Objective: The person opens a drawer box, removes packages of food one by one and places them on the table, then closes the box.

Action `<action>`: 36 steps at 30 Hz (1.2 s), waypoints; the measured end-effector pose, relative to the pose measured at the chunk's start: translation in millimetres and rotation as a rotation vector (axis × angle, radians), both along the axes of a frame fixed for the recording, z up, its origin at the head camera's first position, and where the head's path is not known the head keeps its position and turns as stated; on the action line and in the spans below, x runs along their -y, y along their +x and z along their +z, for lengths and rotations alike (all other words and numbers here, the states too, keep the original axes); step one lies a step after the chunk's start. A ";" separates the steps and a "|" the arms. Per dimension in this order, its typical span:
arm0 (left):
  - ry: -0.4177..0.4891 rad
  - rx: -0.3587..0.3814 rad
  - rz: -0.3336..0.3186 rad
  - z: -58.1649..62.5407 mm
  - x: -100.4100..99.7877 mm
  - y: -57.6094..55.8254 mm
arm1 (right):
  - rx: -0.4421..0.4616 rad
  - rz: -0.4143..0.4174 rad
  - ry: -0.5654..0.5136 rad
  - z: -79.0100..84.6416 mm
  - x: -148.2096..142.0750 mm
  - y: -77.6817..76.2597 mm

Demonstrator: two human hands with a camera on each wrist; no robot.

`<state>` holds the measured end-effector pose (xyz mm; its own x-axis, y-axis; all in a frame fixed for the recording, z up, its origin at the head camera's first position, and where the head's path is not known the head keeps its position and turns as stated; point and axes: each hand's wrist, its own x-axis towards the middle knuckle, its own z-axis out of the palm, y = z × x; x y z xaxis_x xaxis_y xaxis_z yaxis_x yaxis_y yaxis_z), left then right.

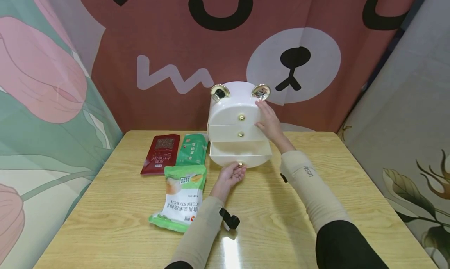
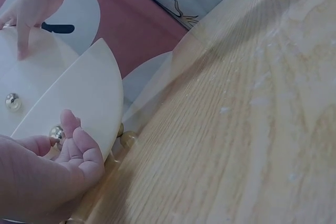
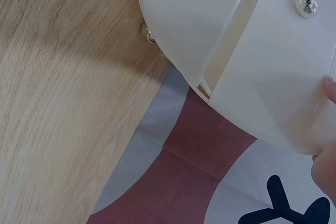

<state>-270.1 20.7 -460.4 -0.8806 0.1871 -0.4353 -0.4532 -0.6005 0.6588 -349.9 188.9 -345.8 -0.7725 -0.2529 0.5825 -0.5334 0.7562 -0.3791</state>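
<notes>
A white rounded drawer box (image 1: 234, 95) stands at the table's back edge, with two gold-rimmed round ears on top and gold knobs on its drawers. Its bottom drawer (image 1: 223, 159) is pulled part way out, and the visible inside looks bare. My left hand (image 1: 230, 177) pinches that drawer's gold knob (image 2: 56, 132) between thumb and fingers. Higher up, my right hand (image 1: 270, 122) rests against the box's right side, fingers extended and thumb on the front. Only bits of that hand's fingers (image 3: 329, 88) show in the right wrist view.
Left of the box lie a dark red pouch (image 1: 160, 155) and a green packet (image 1: 192, 148). Nearer me is a green-and-white corn starch bag (image 1: 183, 196), close to my left forearm. A printed cloth (image 1: 168, 109) hangs behind the wooden table (image 1: 116, 206).
</notes>
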 end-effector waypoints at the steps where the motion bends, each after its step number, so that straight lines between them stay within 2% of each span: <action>1: -0.002 0.001 0.001 0.3 -0.3 -0.7 | 0.001 0.000 0.000 0.1 -0.2 0.2; 15: -0.018 0.007 -0.004 -1.4 -2.7 -11.1 | -0.035 0.021 -0.006 -2.0 -2.1 -0.6; 28: -0.025 0.035 -0.001 4.0 -3.5 -15.7 | -0.025 0.007 0.007 0.8 -0.9 -0.4; 36: -0.040 0.039 -0.022 6.2 -2.6 -16.8 | -0.026 0.011 0.006 0.0 -1.0 -0.3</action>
<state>-286.8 23.3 -454.2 -0.8586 0.1882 -0.4767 -0.4921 -0.5632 0.6639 -350.3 189.9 -345.9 -0.7539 -0.2649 0.6012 -0.5517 0.7521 -0.3604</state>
